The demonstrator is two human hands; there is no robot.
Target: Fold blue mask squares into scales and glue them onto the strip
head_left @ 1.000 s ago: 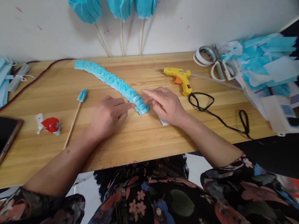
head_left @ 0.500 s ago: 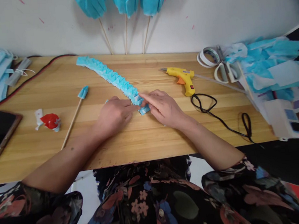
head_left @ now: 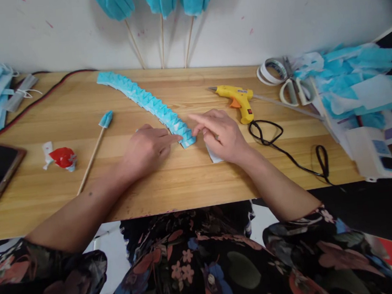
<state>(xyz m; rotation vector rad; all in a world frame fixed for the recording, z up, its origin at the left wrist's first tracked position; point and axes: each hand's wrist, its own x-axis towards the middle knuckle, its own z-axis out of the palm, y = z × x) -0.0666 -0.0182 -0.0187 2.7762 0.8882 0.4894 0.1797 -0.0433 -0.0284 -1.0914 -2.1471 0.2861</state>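
On the wooden surface (head_left: 172, 186), the pleated blue strip (head_left: 143, 98) curves from far left to near centre, likely light, soft and easily crushed (best held by its flat edges). The right hand (head_left: 225, 135) and left hand (head_left: 146, 148) are half-open, gripping nothing visible; the left index finger touches the strip's near end, the right's contact is unclear.
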